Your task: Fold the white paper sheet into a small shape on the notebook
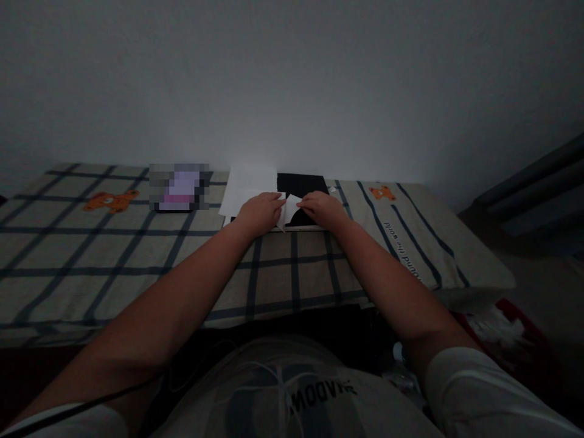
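White paper (pixel 250 178) lies over the left part of a flat black item (pixel 303 182) with a pale front edge, on the checked cloth. My left hand (pixel 261 214) is closed on the paper near its right edge, where a folded piece hangs down. Just to the right, my right hand (pixel 322 208) pinches the corner of a small white flap (pixel 292 208) above the black surface. The fingertips of both hands are close together but apart. How the flap joins the larger paper is partly hidden by my left fingers.
A phone with a lit screen (pixel 180 190) lies at the left on the checked tablecloth (pixel 205 249). Behind the table stands a plain wall (pixel 292 79). A red bag (pixel 515 328) with white plastic is below the table's right end.
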Motion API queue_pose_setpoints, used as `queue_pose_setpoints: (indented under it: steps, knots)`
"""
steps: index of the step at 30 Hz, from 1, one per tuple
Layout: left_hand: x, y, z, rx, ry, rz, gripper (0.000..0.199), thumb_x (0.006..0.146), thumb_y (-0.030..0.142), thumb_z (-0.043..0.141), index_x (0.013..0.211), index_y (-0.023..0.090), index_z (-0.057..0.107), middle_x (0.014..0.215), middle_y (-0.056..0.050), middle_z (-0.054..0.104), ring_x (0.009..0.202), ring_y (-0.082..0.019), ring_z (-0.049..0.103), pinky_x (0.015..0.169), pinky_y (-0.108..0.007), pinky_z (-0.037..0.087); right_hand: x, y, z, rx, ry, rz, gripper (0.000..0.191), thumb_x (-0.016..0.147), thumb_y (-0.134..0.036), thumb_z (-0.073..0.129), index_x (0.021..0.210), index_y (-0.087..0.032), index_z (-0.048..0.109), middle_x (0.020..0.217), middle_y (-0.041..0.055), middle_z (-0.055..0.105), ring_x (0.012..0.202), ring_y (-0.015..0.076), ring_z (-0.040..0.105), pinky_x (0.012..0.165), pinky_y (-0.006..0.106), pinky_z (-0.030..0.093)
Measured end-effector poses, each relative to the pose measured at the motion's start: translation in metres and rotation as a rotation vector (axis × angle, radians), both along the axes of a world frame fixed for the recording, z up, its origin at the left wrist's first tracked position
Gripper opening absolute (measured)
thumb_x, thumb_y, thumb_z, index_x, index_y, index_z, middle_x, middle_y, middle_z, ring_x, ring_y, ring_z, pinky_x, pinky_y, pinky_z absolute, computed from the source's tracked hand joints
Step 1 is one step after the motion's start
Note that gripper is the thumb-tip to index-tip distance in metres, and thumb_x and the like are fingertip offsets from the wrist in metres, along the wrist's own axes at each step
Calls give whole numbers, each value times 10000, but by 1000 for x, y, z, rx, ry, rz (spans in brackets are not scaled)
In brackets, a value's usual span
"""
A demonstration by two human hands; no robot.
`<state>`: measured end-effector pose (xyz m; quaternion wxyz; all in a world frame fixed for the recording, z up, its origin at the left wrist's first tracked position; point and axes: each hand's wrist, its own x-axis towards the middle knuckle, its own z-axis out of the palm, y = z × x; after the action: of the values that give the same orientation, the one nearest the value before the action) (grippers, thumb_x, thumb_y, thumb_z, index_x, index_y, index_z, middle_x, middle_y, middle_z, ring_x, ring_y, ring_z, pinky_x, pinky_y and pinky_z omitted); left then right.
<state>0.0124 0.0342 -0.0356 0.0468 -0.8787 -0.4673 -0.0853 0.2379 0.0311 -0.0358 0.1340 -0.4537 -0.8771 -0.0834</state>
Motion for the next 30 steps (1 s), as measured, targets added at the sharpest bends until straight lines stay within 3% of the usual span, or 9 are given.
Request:
queue_pose_setpoints:
  steps: [12, 16, 22, 27, 30]
  knots:
    - [2, -3, 3, -36, 16, 14, 477, 1053, 267, 389, 1455, 171, 627, 1581, -103, 540, 1418, -260, 534, 1182, -392, 440, 0, 0, 0, -26, -15, -22, 282, 1038, -217, 544, 1126, -162, 805, 1179, 114, 777, 1095, 257, 654, 810, 350, 489]
    - [1, -4, 1, -5, -12, 11, 478, 1058, 285, 375, 1442, 160, 629, 1554, -121, 564, 1421, -252, 530, 1189, -387, 426, 2, 0, -2, 5, 18, 14, 290, 1026, -210, 568, 1223, -166, 776, 1197, 113, 768, 1103, 249, 652, 853, 344, 485]
    - [0, -1, -4, -25, 11, -4, 533, 1073, 320, 345, 1532, 102, 507, 1638, -174, 448, 1509, -268, 437, 1259, -409, 315, 1, 0, -1, 5, 22, 11, 312, 1056, -244, 512, 1150, -165, 799, 1192, 126, 767, 1087, 252, 646, 831, 352, 478]
    - [0, -1, -4, -49, -21, 1, 556, 1065, 306, 367, 1575, 92, 421, 1657, -163, 422, 1533, -264, 402, 1263, -418, 308, -1, -1, 0, 6, 18, 2, 307, 1049, -230, 524, 1195, -161, 785, 1221, 126, 759, 1120, 257, 644, 849, 347, 482]
    - [0, -2, -4, -50, -30, 8, 536, 1058, 293, 381, 1546, 84, 455, 1647, -170, 437, 1534, -259, 401, 1268, -402, 300, -2, 0, -1, 2, 20, -11, 303, 1043, -208, 524, 1184, -161, 787, 1207, 130, 761, 1122, 258, 643, 851, 349, 484]
